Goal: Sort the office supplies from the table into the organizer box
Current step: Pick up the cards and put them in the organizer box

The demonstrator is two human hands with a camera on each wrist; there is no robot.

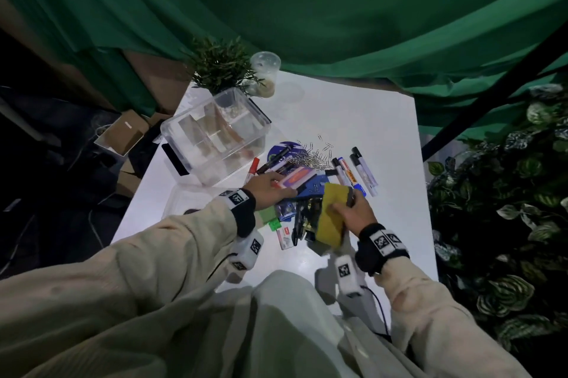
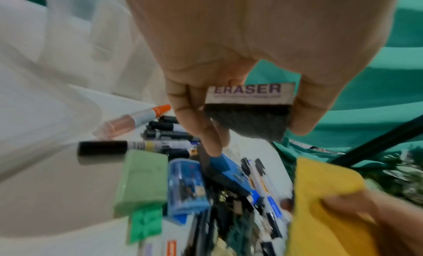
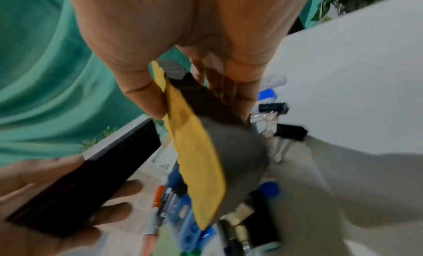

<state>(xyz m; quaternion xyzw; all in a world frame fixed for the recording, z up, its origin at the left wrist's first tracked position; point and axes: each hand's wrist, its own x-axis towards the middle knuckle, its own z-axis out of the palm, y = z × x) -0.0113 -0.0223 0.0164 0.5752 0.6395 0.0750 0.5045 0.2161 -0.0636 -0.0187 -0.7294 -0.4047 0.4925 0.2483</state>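
Above the supply pile mid-tabletop (image 1: 353,119), the left hand (image 1: 266,190) grips a whiteboard eraser (image 2: 249,108) beside the organizer box (image 1: 215,137), the right hand (image 1: 356,214) a yellow sponge (image 1: 332,214).

Counted on the white table (image 1: 353,107)

Two board erasers: one purple (image 1: 295,180), one yellow (image 1: 333,214); one clear organizer box (image 1: 215,134); paper clips uncountable.

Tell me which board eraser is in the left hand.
The white eraser printed ERASER, with a dark felt underside; the left hand grips it. The other is yellow.
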